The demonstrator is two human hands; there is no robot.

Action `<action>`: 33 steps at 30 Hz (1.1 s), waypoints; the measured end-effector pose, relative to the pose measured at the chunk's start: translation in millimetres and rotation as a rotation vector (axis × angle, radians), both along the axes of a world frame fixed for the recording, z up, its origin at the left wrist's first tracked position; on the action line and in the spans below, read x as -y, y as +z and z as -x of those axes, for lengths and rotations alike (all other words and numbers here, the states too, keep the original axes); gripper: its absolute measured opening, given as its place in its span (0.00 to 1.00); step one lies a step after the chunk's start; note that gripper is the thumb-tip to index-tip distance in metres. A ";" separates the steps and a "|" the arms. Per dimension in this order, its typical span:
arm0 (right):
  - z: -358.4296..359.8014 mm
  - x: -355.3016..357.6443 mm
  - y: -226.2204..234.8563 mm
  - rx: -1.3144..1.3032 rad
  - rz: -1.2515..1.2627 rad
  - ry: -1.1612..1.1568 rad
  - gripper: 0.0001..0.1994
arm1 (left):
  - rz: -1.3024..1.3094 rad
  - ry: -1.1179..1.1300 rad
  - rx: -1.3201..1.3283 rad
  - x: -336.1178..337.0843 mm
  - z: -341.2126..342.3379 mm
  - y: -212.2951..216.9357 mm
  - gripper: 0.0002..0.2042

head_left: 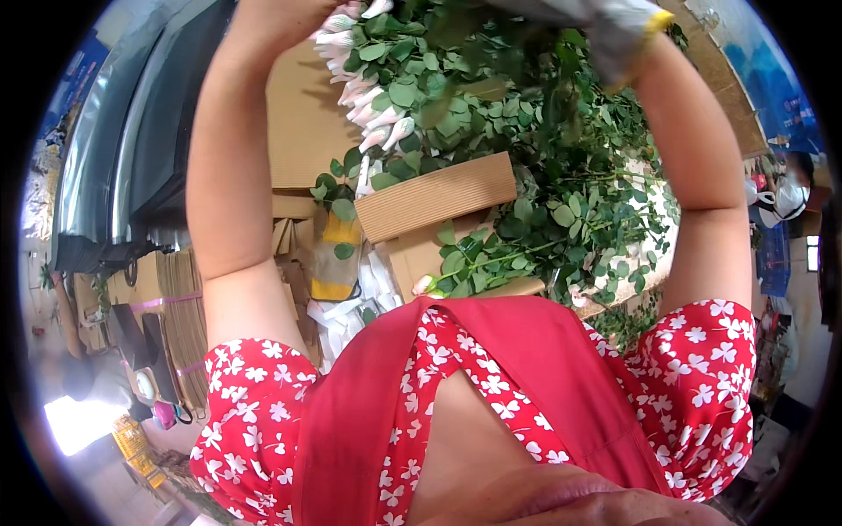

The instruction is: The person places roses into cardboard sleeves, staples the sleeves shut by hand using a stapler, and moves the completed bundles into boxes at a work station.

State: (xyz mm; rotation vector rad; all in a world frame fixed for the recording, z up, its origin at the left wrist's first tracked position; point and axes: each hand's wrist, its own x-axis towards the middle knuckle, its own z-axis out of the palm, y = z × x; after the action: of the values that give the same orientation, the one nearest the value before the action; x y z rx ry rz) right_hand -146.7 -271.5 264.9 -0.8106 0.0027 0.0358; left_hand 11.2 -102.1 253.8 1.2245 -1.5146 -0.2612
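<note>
Both my arms reach out to the far edge of the view. My bare left hand (294, 16) is beside a row of rosebuds in white sleeves (373, 105); its fingers are mostly cut off by the frame. On my right hand (605, 28) is a grey glove with a yellow cuff. That hand is over the leafy rose stems (500, 114), its fingers blurred and partly out of the picture. Leaves and stems spread across the work surface below both hands. Close to my apron lies a single pale pink rose (427, 284).
A strip of corrugated cardboard (436, 197) rests across the stems. Cardboard sheets (307, 123) lie to the left, with a yellow and grey glove (337, 254) and white sleeves (351, 320) nearer me. Dark plastic-covered stacks (132, 131) and bundled cardboard (175, 307) stand further left.
</note>
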 end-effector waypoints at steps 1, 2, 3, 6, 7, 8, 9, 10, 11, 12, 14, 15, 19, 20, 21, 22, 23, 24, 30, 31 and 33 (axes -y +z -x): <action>8.2 5.7 13.9 -0.007 0.061 -0.093 0.16 | -0.124 0.059 -0.003 -8.2 3.7 4.4 0.14; 38.3 -51.7 49.1 -0.325 0.754 -0.499 0.15 | -0.016 -0.063 -0.234 6.0 2.6 -17.5 0.12; 56.8 -67.6 62.3 -0.289 1.212 -0.691 0.13 | -0.016 -0.055 -0.228 -3.5 10.8 -18.2 0.12; 103.0 -52.6 69.8 -0.105 1.918 -1.021 0.11 | 0.084 0.016 -0.186 -33.9 18.5 -35.8 0.15; 108.9 -51.6 61.7 0.003 1.836 -0.920 0.12 | 0.048 0.002 -0.164 -47.1 35.1 -38.6 0.17; 120.9 -55.0 58.1 0.083 1.771 -0.841 0.13 | 0.023 -0.043 -0.231 -52.5 48.8 -45.1 0.22; 131.0 -58.7 51.8 0.161 1.700 -0.758 0.14 | -0.008 -0.084 -0.298 -57.7 61.3 -55.2 0.28; 134.2 -64.1 41.1 0.262 1.607 -0.654 0.15 | -0.030 -0.164 -0.447 -72.4 75.9 -63.0 0.33; 133.5 -70.6 25.8 0.360 1.505 -0.542 0.16 | -0.052 -0.236 -0.601 -88.1 88.4 -73.2 0.39; 122.5 -86.8 3.7 0.365 1.739 -0.622 0.17 | -0.136 -0.248 -0.646 -104.4 95.6 -81.8 0.47; 115.2 -124.7 -27.5 0.173 2.417 -0.521 0.21 | -0.126 -0.264 -0.877 -120.2 116.3 -99.5 0.50; 104.2 -129.4 -73.6 0.283 2.244 -0.564 0.16 | -0.110 -0.213 -0.970 -124.8 131.9 -102.0 0.49; 106.5 -140.2 -154.2 0.264 1.934 -0.585 0.16 | -0.252 0.005 -0.760 -137.6 152.4 -147.9 0.42; 105.6 -146.3 -154.9 0.212 1.980 -0.521 0.16 | -0.236 0.071 -0.757 -140.4 160.3 -155.0 0.39; 104.9 -150.5 -155.4 0.158 2.027 -0.459 0.16 | -0.221 0.134 -0.752 -141.4 168.6 -160.4 0.36; 104.6 -152.0 -155.6 0.136 2.018 -0.465 0.15 | -0.271 0.259 -0.792 -136.7 167.6 -166.7 0.29; 100.9 -152.6 -157.3 0.121 2.010 -0.470 0.15 | -0.190 0.336 -0.836 -128.8 166.0 -174.6 0.23; 98.6 -153.0 -160.1 0.154 2.030 -0.487 0.16 | -0.069 0.334 -1.068 -121.2 168.0 -180.7 0.20; 96.9 -148.9 -164.3 0.178 2.124 -0.533 0.19 | 0.129 0.328 -1.262 -109.4 152.8 -177.3 0.15; 99.2 -148.7 -166.4 0.219 2.144 -0.582 0.20 | 0.169 0.326 -1.265 -106.6 151.1 -167.0 0.14; 106.3 -150.6 -147.9 0.082 2.275 -0.488 0.22 | 0.168 0.270 -1.142 -112.2 148.1 -152.3 0.13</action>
State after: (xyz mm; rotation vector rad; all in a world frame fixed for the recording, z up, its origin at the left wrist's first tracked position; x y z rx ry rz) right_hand -253.0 -121.0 117.0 -3.0564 0.1944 -0.5733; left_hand -136.8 10.1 101.5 0.8568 -0.3694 -0.5231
